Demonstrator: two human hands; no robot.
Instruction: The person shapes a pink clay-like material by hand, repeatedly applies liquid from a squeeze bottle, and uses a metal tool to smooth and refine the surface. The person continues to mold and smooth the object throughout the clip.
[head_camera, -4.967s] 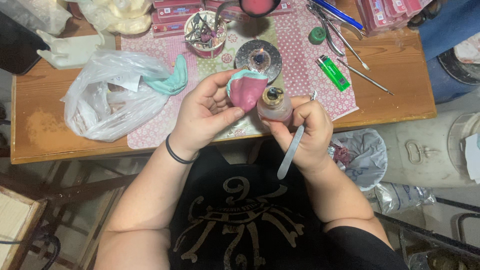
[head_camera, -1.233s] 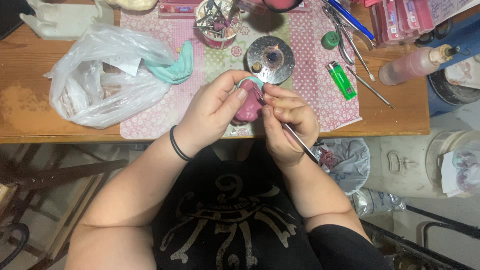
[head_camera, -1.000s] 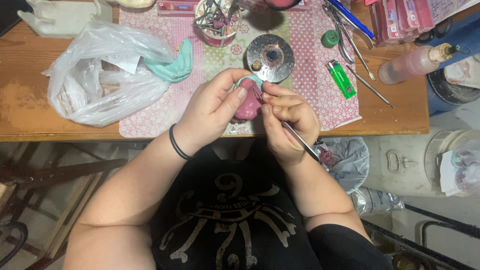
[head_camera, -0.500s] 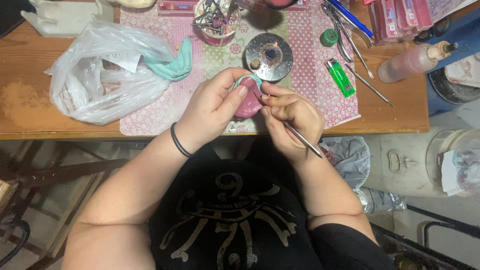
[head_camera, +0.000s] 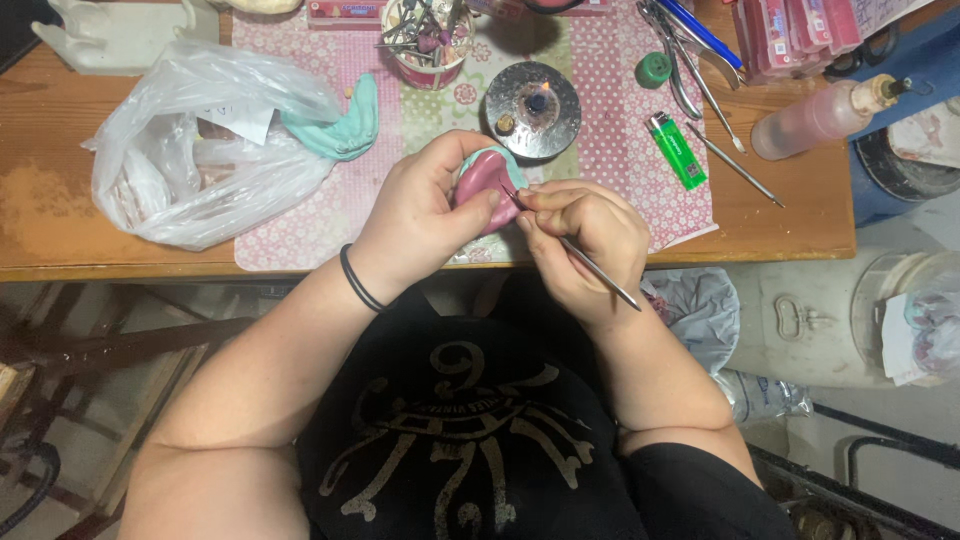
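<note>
My left hand (head_camera: 425, 215) cups a pink wax-like moulded piece (head_camera: 478, 187) with a teal edge, held above the front edge of the wooden table (head_camera: 60, 215). My right hand (head_camera: 585, 240) pinches a thin metal carving tool (head_camera: 590, 265) like a pen. Its tip touches the pink piece's right side, and the handle sticks out down and right past my wrist. A black band circles my left wrist.
A pink patterned mat (head_camera: 610, 130) covers the table middle. On it are a round metal burner (head_camera: 532, 108), a cup of tools (head_camera: 425, 38), a green lighter (head_camera: 677, 150) and a teal moulded piece (head_camera: 335, 130). A clear plastic bag (head_camera: 200, 150) lies left, a pink bottle (head_camera: 820, 115) right.
Five seconds ago my right hand held a small jar beside the pink piece; now it holds only the tool against the piece. Over the last second the hands barely moved.
</note>
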